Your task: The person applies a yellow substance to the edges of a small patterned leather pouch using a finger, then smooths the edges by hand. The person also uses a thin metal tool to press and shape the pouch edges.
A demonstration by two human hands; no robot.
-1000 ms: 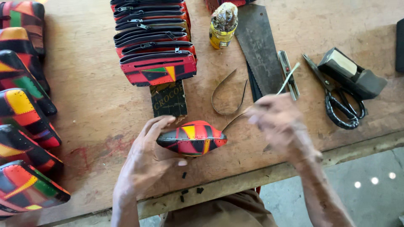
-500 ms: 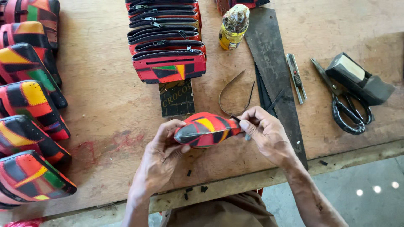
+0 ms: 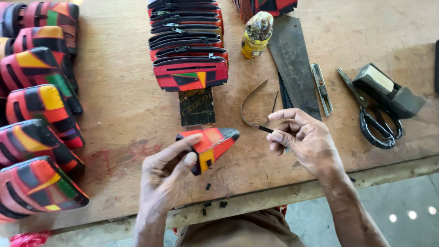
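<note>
Left hand point(image 3: 167, 176) around a colourful pouch point(image 3: 212, 142); right hand point(image 3: 304, 137) pinching a dark strip point(image 3: 265, 129) beside it

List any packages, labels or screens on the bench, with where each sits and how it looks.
Label: flat dark rectangle with gold lettering, below the pouch stack, just above the pouch in the left hand.
Bottle: small yellow one with a grimy top, right of the stack, beside the saw.
No screens.
</note>
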